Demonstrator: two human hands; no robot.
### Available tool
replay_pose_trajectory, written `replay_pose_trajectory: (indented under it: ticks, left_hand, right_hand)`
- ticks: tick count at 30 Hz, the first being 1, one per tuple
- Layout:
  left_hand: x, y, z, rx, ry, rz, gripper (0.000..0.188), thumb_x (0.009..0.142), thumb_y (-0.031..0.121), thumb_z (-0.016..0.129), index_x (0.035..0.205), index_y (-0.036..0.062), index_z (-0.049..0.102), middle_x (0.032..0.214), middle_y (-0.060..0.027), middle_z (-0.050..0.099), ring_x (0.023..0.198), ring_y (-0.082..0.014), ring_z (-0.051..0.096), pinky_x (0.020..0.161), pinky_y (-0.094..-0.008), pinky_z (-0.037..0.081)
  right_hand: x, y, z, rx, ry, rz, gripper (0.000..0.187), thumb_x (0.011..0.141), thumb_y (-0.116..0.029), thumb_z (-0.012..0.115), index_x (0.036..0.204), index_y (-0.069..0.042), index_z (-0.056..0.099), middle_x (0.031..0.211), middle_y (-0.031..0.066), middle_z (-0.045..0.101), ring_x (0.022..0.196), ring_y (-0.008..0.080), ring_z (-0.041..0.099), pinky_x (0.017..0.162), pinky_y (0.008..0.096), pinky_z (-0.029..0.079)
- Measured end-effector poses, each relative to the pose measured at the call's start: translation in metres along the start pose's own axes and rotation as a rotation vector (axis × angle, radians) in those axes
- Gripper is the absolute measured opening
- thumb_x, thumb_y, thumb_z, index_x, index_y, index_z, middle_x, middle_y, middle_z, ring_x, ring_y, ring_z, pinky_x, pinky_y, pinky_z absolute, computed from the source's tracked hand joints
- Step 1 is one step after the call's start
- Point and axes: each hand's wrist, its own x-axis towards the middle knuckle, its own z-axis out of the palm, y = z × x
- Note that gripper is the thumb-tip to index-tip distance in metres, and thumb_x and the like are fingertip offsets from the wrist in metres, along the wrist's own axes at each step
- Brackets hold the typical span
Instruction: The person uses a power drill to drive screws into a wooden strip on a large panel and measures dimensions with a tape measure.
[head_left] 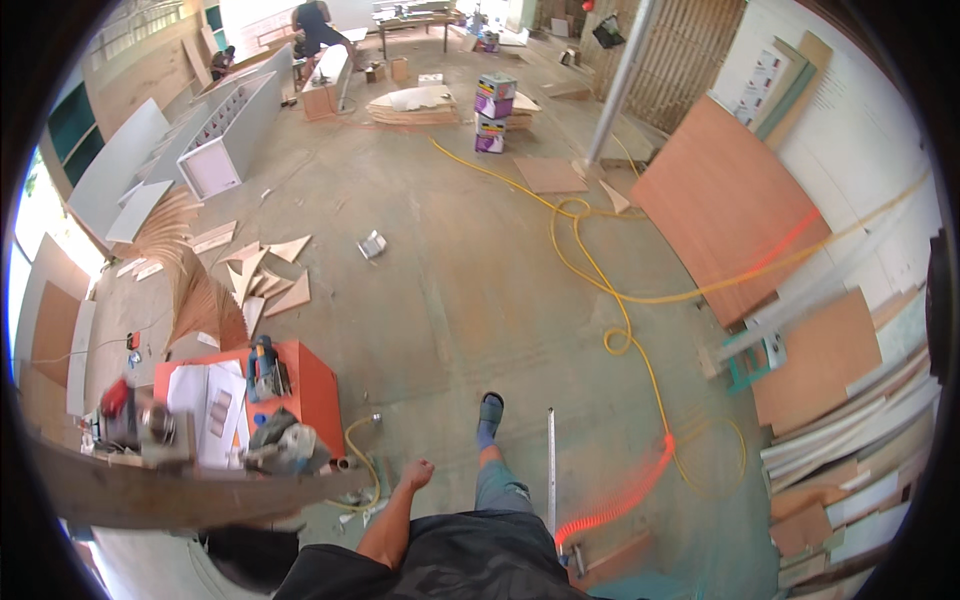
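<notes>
My left hand [418, 474] hangs in front of my left side, its fingers curled closed with nothing visible in them. The nearest thing to it is a thin yellow hose [374, 470] on the floor by an orange-red box-like stand [318, 385]. My right hand is out of sight. By my right side a long, narrow metal straightedge [551, 470] points forward; whether it is held or lying down I cannot tell. Beside its lower end, a red coiled air hose [630, 500] runs to a small grey metal fitting or tool [577, 560], partly cut off by my body.
A jigsaw-like blue power tool [265, 370] and papers [215, 410] lie on the stand. Plywood offcuts [268, 280] litter the left floor. A yellow hose [640, 298] loops across the right, where boards [740, 200] lean. Stacked boxes [492, 110] and another person [318, 28] are farther back.
</notes>
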Motion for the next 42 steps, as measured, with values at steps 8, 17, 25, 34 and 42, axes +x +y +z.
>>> replay_pose_trajectory:
  ticks: [8, 17, 25, 34, 42]
  left_hand:
    - [0.172, 0.03, -0.146, 0.356, 0.043, -0.067, 0.04, 0.088, 0.035, 0.052, 0.096, 0.0029, 0.074, 0.108, -0.0235, 0.07, 0.106, -0.0408, 0.066, 0.093, -0.048, 0.052]
    - [0.324, 0.101, -0.253, 0.232, -0.093, -0.154, 0.05, 0.086, 0.047, 0.056, 0.103, 0.003, 0.074, 0.112, -0.025, 0.069, 0.111, -0.0404, 0.065, 0.094, -0.0467, 0.051]
    - [0.578, 0.175, -0.402, -0.08, -0.007, -0.342, 0.052, 0.085, 0.05, 0.059, 0.105, 0.0052, 0.075, 0.113, -0.0246, 0.069, 0.111, -0.0383, 0.067, 0.091, -0.0476, 0.052]
    - [0.897, 0.302, -0.724, 0.241, 0.227, -0.067, 0.048, 0.093, 0.04, 0.052, 0.111, 0.0003, 0.071, 0.113, -0.0272, 0.069, 0.11, -0.0433, 0.065, 0.094, -0.0493, 0.051]
    - [1.121, 0.447, -0.833, -0.074, 0.328, -0.15, 0.041, 0.09, 0.036, 0.056, 0.106, 0.0016, 0.071, 0.099, -0.0214, 0.073, 0.096, -0.0385, 0.069, 0.087, -0.046, 0.053]
  right_hand:
    - [0.266, -0.279, -0.132, -0.289, -0.07, -0.291, 0.028, 0.091, -0.019, 0.056, 0.104, -0.003, 0.075, 0.102, 0.0218, 0.072, 0.096, 0.0364, 0.071, 0.087, 0.0497, 0.053]
    - [0.535, -0.716, -0.389, 0.013, 0.145, -0.615, 0.018, 0.083, -0.01, 0.06, 0.082, 0.0, 0.075, 0.08, 0.0145, 0.072, 0.076, 0.0239, 0.07, 0.071, 0.037, 0.053]
    - [0.582, -0.961, -0.43, 0.616, -0.052, -0.513, 0.017, 0.092, -0.014, 0.061, 0.086, -0.003, 0.073, 0.077, 0.003, 0.067, 0.071, 0.0126, 0.061, 0.068, 0.0305, 0.049]
    - [0.644, -1.056, -0.413, 0.304, -0.082, -0.13, 0.018, 0.091, -0.013, 0.06, 0.09, 0.0, 0.073, 0.083, 0.005, 0.07, 0.079, 0.0179, 0.064, 0.072, 0.0365, 0.05]
    - [0.825, -1.284, -0.455, 0.132, -0.07, -0.221, 0.022, 0.089, -0.015, 0.059, 0.093, 0.002, 0.073, 0.084, 0.0108, 0.072, 0.08, 0.0239, 0.067, 0.073, 0.0413, 0.051]
